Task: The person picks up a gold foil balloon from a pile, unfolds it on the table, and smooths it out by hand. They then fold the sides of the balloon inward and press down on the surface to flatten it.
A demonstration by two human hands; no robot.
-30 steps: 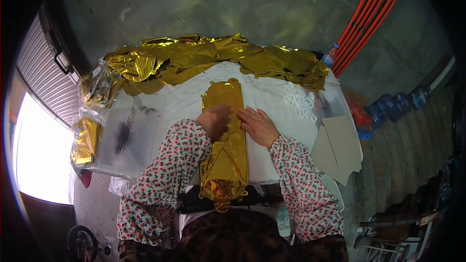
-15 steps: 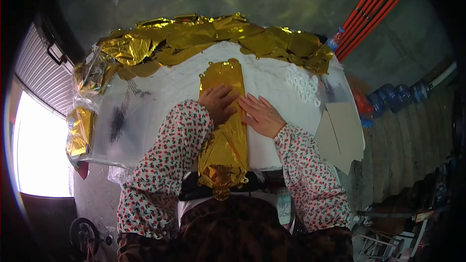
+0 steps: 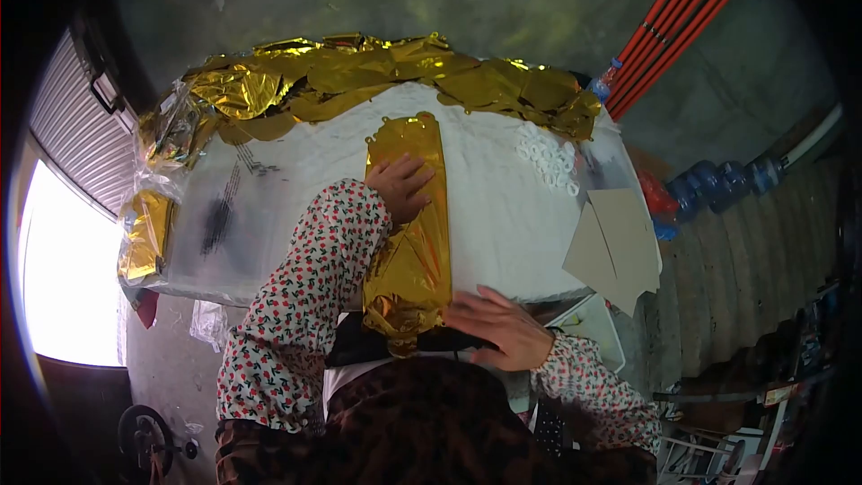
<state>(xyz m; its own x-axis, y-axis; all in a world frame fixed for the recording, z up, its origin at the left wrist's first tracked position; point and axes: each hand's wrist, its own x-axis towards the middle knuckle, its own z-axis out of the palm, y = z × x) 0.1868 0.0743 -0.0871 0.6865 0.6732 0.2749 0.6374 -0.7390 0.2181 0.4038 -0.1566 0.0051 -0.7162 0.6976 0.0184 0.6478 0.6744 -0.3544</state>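
Note:
A long gold foil balloon (image 3: pixel 415 256), flat and folded lengthwise, lies down the middle of the white-covered table (image 3: pixel 503 216). Its near end hangs over the front edge, in front of my lap. My left hand (image 3: pixel 401 189) rests flat on the upper half of the foil, fingers stretched out and pointing up and right. By the foil's near end, at the front edge, my right hand (image 3: pixel 503 328) has its fingers extended and apart, fingertips right at the foil's lower right corner. That hand is slightly blurred.
Loose gold foil sheets (image 3: pixel 359 76) heap along the far edge. White rings (image 3: pixel 548 157) and grey cardboard pieces (image 3: pixel 615 247) lie at the right. A folded gold packet (image 3: pixel 146 233) sits on the left edge. Beyond the right side are large blue bottles (image 3: pixel 718 187) and orange-red pipes (image 3: pixel 678 27).
My right hand has left the middle of the foil and moved down toward me, to its near end. The left hand stays on the foil. The view has shifted slightly.

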